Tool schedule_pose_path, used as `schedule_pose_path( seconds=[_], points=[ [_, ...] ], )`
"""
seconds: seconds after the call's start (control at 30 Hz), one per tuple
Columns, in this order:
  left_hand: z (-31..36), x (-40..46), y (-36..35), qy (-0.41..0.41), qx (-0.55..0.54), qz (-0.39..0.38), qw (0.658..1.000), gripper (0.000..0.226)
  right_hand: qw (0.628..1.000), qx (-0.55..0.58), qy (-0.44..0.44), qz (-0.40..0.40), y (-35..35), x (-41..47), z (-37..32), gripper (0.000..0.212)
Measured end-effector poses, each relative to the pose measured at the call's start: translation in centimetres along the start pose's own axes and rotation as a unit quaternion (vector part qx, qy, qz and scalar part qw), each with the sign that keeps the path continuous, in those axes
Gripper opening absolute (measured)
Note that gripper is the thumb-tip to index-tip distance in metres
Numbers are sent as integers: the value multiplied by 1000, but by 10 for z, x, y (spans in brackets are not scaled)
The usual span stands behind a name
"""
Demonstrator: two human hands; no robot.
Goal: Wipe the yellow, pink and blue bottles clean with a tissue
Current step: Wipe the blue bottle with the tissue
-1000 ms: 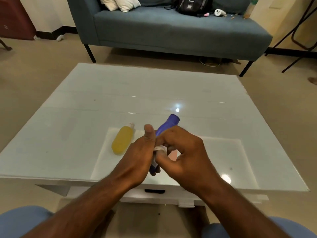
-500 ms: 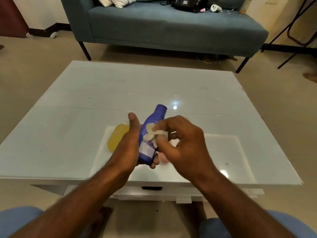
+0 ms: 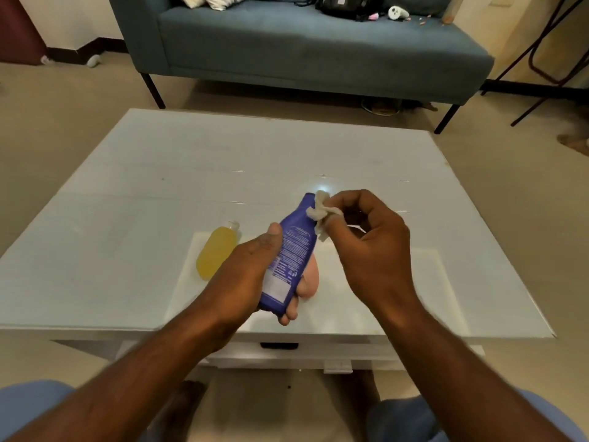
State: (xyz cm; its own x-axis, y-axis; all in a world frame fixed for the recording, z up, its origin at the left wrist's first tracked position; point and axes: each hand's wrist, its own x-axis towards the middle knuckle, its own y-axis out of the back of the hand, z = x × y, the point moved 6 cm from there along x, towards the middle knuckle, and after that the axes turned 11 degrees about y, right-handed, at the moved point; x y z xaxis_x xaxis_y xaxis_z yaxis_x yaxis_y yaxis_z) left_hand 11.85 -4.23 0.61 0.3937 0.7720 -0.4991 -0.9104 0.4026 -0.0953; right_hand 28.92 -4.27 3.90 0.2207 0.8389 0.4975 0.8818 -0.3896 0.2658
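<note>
White glass table (image 3: 159,218) is sitting in front of a blue sofa (image 3: 302,49); yellow bottle (image 3: 216,250) is lying at 9 o'clock of the hands. Left hand (image 3: 245,275) is gripping the blue bottle (image 3: 291,250), cap pointing to 1 o'clock, pink bottle (image 3: 310,279) lying behind it. Right hand (image 3: 366,237) is pinching the tissue (image 3: 320,212) against the cap end.

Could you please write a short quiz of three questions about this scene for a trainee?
1. True or false: the yellow bottle lies on the table.
2. Which hand holds the tissue?
3. The left hand grips: A) pink bottle B) blue bottle C) nothing.

Key: 1 true; 2 right hand; 3 B.
</note>
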Motion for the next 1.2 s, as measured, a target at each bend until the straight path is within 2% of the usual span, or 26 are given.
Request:
schedule_pose_path(
  seconds=[0.17,0.3,0.37,0.53,0.63,0.7,0.77,0.83,0.9,0.97,1.07,1.2],
  points=[
    [1,4,11,21,-80,39,996,50,996,16,19,-87,-24,-22,-11,17],
    [-3,1,3,63,-99,-15,993,53,998,53,-21,-10,-8,-3,0,9],
    [-3,-1,-1,58,-116,-24,991,52,998,65,-26,-7,-7,-2,1,9],
    [5,1,13,21,-150,33,988,46,993,69,2,-97,-24,-25,-13,15],
    [2,-1,5,42,-102,-17,994,50,998,57,-23,-24,-10,-9,-1,11],
    [-3,-1,0,48,-85,-22,995,50,998,50,-28,5,-4,-2,2,10],
    [-2,0,1,31,-117,-12,993,51,998,63,-19,-25,-11,-10,-2,10],
    [2,3,10,17,-152,20,988,48,993,76,-8,-89,-25,-26,-9,12],
    [2,4,17,29,-143,43,988,47,991,49,9,-125,-32,-32,-12,15],
    [-1,5,16,44,-128,28,990,48,994,31,8,-105,-29,-25,-8,11],
    [-5,3,7,62,-81,9,995,42,999,26,-25,-31,-14,-9,2,9],
    [-5,10,8,37,-87,78,992,16,998,43,-46,-25,-10,-4,7,14]
  ],
)
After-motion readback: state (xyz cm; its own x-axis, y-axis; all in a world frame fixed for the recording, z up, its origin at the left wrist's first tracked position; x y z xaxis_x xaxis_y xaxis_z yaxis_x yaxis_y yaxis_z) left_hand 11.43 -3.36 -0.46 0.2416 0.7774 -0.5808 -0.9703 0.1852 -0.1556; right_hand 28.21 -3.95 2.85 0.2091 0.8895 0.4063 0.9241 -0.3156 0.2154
